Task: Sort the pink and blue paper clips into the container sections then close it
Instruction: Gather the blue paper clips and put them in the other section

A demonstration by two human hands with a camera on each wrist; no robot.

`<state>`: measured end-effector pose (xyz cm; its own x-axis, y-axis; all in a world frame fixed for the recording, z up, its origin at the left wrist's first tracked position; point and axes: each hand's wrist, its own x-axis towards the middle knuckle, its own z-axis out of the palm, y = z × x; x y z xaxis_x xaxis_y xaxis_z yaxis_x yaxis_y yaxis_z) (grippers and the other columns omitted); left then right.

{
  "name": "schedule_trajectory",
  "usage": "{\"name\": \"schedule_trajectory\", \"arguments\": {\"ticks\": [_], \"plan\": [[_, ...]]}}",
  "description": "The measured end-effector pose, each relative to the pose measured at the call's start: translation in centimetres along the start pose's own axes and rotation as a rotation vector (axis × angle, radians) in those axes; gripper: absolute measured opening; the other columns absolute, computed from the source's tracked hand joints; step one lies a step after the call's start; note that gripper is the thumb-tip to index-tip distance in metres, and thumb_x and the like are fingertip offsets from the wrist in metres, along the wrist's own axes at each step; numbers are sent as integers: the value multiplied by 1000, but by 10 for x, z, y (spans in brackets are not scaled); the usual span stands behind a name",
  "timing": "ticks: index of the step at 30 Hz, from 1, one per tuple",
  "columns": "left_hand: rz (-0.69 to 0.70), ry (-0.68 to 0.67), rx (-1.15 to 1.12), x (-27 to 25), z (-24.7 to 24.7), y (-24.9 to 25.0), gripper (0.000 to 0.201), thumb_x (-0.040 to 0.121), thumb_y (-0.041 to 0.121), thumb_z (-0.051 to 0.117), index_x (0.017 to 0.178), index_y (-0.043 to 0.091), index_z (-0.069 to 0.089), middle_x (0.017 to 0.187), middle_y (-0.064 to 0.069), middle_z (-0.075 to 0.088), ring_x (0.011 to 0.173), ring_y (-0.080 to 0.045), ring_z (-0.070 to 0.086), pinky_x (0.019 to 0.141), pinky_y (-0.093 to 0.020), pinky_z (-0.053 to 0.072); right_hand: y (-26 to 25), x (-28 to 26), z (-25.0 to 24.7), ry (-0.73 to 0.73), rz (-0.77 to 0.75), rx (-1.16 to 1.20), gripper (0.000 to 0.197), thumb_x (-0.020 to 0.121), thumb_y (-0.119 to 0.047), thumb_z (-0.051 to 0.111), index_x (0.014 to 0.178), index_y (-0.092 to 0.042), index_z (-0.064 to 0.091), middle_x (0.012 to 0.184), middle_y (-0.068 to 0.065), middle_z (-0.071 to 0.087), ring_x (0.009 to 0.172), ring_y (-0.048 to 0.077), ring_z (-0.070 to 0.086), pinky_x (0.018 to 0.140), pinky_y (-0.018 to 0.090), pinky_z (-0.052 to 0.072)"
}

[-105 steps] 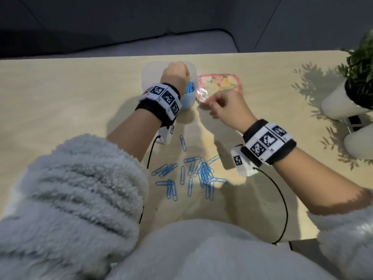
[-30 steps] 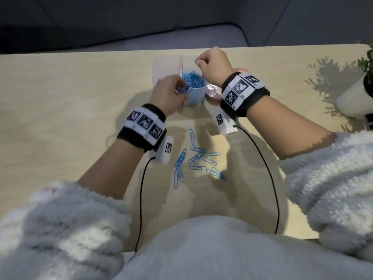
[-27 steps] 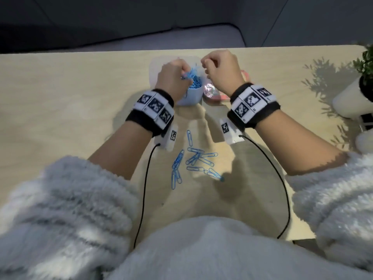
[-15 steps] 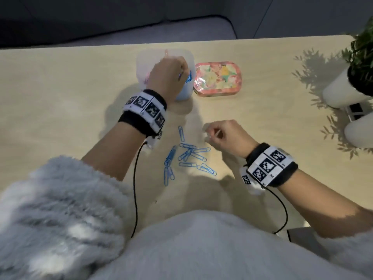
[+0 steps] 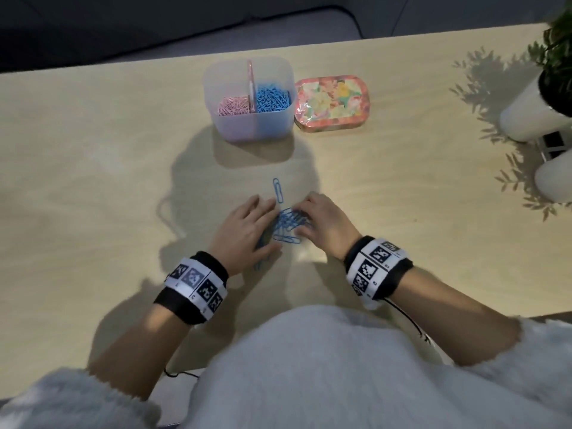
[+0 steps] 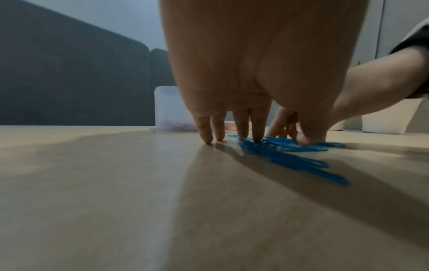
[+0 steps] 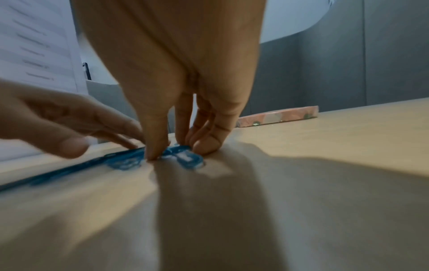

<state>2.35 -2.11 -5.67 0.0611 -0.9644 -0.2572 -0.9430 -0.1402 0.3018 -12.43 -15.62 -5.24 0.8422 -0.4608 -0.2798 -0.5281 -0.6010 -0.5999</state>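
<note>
A translucent container (image 5: 247, 126) stands open at the table's far middle, with pink paper clips (image 5: 232, 105) in its left section and blue ones (image 5: 274, 99) in its right. Its floral lid (image 5: 331, 102) lies flat to its right. A bunch of loose blue paper clips (image 5: 289, 224) lies between my hands, and one single clip (image 5: 278, 190) lies just beyond. My left hand (image 5: 247, 227) has straight fingers, tips pressing on the table and the clips (image 6: 290, 157). My right hand (image 7: 176, 152) pinches the clips (image 7: 125, 161) between thumb and curled fingers.
Two white plant pots (image 5: 532, 116) (image 5: 554, 178) stand at the table's right edge, with leaves hanging over the corner. Beyond the table's far edge is a dark sofa (image 5: 154, 23). Thin black cables run from both wristbands toward my body.
My left hand has come back from the container to the loose clips. My right hand has moved in from the right, and the scattered clips are now bunched between both hands.
</note>
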Motion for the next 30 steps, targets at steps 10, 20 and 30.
{"name": "schedule_trajectory", "arguments": {"ticks": [10, 20, 30], "plan": [[-242, 44, -282, -35, -2, 6, 90, 57, 47, 78, 132, 10, 45, 120, -12, 48, 108, -31, 46, 100, -39, 40, -17, 36, -16, 79, 13, -176, 29, 92, -21, 47, 115, -7, 57, 114, 13, 51, 108, 30, 47, 82, 40, 48], [-339, 172, -413, -21, -10, 9, 80, 63, 33, 82, 131, 8, 46, 124, -13, 44, 101, -26, 55, 93, -30, 42, -4, -1, -19, -4, -118, -116, 50, 84, -32, 64, 128, -11, 52, 119, 12, 51, 112, 28, 45, 95, 35, 39], [-380, 185, -345, -8, 2, 36, 55, 76, 28, 72, 121, 4, 54, 112, -18, 50, 102, -31, 50, 90, -37, 43, -19, 0, 1, -108, -118, -260, 60, 81, -36, 66, 133, -15, 45, 124, 8, 43, 115, 22, 38, 87, 32, 44]]}}
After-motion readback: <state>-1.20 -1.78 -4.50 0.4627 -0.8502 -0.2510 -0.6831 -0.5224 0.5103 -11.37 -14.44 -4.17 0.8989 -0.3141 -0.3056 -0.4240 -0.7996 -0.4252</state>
